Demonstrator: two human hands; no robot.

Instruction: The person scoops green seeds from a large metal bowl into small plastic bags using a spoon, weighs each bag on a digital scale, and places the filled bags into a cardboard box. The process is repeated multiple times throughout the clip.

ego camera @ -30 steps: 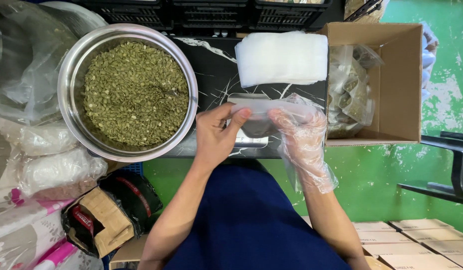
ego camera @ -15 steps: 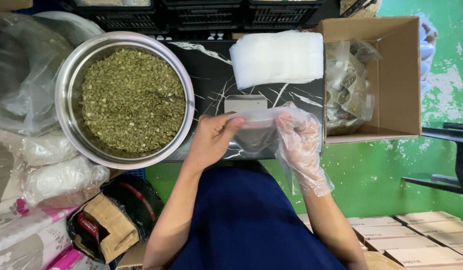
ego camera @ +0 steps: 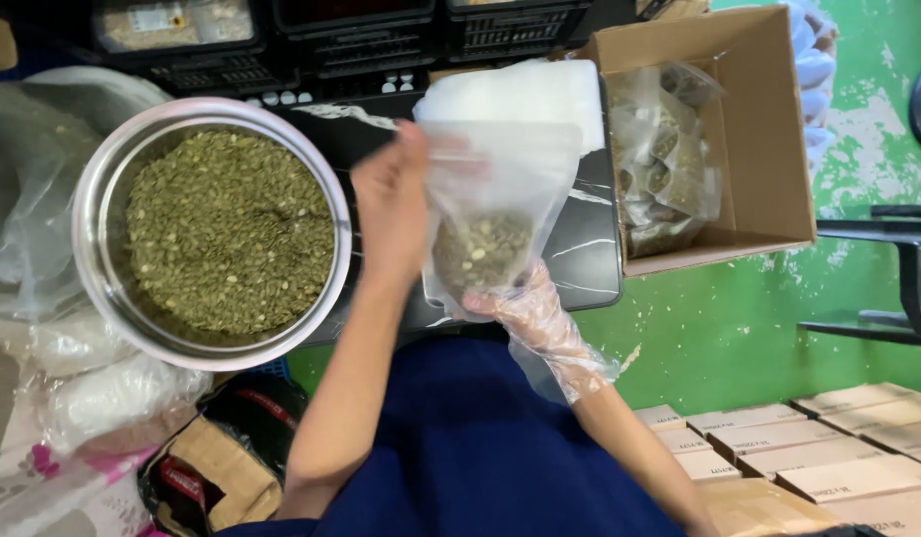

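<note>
I see my left hand [ego camera: 393, 214], bare, pinching the upper left edge of a clear plastic pouch [ego camera: 495, 214] and keeping it upright above the dark table [ego camera: 589, 259]. My right hand [ego camera: 525, 308], wrapped in a thin see-through glove, cups the pouch from below, its fingers closed around the bottom corner. The pouch is partly filled: a small heap of green seeds [ego camera: 483, 254] sits in its lower half, and the upper half is flat and clear. The top of the pouch is blurred, so I cannot tell whether its mouth is sealed.

Just left of my left hand stands a large round metal bowl [ego camera: 87, 234], full nearly to the rim with the same green seeds. Behind the pouch, on the table, lies a stack of white empty pouches [ego camera: 540, 89]. To the right of it a cardboard box [ego camera: 768, 119] lies open, with several filled pouches piled inside. Beyond the box the floor [ego camera: 739, 328] is green. Flat brown cartons [ego camera: 828, 457] are stacked at lower right, near my right forearm.
</note>
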